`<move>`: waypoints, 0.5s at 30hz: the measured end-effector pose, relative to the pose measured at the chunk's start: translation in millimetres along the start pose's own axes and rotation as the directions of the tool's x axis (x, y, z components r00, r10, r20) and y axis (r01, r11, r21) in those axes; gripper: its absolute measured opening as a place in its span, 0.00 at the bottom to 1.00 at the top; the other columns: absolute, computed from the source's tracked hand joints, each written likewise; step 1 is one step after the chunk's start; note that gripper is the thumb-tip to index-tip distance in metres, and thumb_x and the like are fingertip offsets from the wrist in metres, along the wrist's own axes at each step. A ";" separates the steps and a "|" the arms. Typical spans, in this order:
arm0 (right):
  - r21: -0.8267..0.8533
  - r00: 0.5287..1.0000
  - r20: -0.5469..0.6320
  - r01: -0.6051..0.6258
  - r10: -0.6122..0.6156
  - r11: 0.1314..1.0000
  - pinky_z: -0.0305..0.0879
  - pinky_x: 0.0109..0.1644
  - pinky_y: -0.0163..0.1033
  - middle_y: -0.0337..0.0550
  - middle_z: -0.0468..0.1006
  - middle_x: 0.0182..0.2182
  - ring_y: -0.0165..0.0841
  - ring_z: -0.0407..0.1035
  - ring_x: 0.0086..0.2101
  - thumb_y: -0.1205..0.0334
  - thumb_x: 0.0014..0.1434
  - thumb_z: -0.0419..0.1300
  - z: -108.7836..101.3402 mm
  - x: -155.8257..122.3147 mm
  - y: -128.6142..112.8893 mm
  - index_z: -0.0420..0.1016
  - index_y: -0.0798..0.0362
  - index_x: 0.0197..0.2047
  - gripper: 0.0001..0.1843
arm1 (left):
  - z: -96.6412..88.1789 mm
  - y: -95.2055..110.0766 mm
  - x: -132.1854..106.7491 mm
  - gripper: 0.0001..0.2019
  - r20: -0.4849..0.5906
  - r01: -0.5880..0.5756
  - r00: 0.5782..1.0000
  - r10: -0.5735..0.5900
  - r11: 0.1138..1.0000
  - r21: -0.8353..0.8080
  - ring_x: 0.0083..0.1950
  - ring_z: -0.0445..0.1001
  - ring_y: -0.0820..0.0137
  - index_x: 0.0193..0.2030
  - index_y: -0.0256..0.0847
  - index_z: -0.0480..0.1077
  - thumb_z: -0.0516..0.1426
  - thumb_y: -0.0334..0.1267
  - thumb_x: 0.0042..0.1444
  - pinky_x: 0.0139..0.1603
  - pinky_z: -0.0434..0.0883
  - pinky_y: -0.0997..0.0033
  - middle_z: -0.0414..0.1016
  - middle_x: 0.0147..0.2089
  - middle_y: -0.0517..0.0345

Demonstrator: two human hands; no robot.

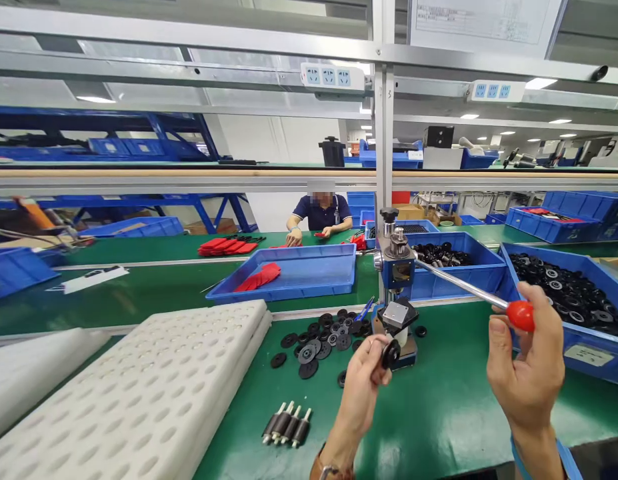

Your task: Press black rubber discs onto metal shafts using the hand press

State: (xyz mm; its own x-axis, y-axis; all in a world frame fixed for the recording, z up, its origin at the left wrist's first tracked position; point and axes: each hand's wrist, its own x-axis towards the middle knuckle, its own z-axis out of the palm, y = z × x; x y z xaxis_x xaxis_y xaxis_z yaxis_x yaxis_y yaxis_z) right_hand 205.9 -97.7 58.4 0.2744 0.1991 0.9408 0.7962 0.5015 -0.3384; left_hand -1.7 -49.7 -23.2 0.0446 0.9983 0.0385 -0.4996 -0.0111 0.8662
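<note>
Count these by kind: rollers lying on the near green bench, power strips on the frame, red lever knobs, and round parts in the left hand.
Dark rollers with white ends: 4
Power strips: 2
Red knob: 1
Black round part in the left hand: 1
Total: 8

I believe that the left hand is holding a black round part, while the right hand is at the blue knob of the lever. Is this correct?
Not entirely: the head view shows that the knob of the lever, at the right hand, is red, not blue. The left hand does hold a black round part.
</note>
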 end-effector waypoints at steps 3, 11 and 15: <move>0.098 0.998 0.020 -0.054 0.053 0.994 0.73 0.56 0.57 0.56 0.54 0.73 0.48 0.68 0.60 0.67 0.66 0.64 9.7 -28.2 -5.8 0.43 0.42 0.79 0.47 | -13.7 -16.6 -30.9 0.17 0.058 0.252 0.967 -0.248 0.895 -0.367 0.25 0.57 0.77 0.33 0.38 0.69 0.70 0.46 0.52 0.22 0.56 0.77 0.62 0.27 0.64; 0.327 0.708 0.693 -0.139 -0.137 0.935 0.70 0.64 0.55 0.56 0.70 0.64 0.47 0.63 0.65 0.66 0.72 0.53 14.5 -137.4 -33.1 0.53 0.54 0.76 0.32 | -26.8 -50.7 -65.9 0.11 -0.027 0.348 0.905 -0.424 0.775 -0.528 0.24 0.62 0.75 0.30 0.37 0.67 0.66 0.36 0.52 0.22 0.57 0.77 0.65 0.26 0.62; 0.299 0.795 0.607 -0.230 0.001 0.926 0.78 0.50 0.48 0.52 0.79 0.45 0.42 0.74 0.49 0.70 0.71 0.53 8.1 -156.7 -28.9 0.59 0.53 0.73 0.30 | -29.9 -56.6 -70.7 0.13 -0.056 0.331 0.907 -0.417 0.790 -0.517 0.24 0.62 0.76 0.30 0.38 0.68 0.69 0.37 0.49 0.21 0.58 0.78 0.66 0.24 0.65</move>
State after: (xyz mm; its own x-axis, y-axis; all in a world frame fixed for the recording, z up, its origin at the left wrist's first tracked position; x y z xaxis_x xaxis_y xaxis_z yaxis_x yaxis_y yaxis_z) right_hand 135.5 -136.6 -79.4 -0.1083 0.6701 0.7344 0.5130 0.6704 -0.5361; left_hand -2.4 -118.0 -89.9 0.2000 0.9134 -0.3544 -0.8266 0.3515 0.4394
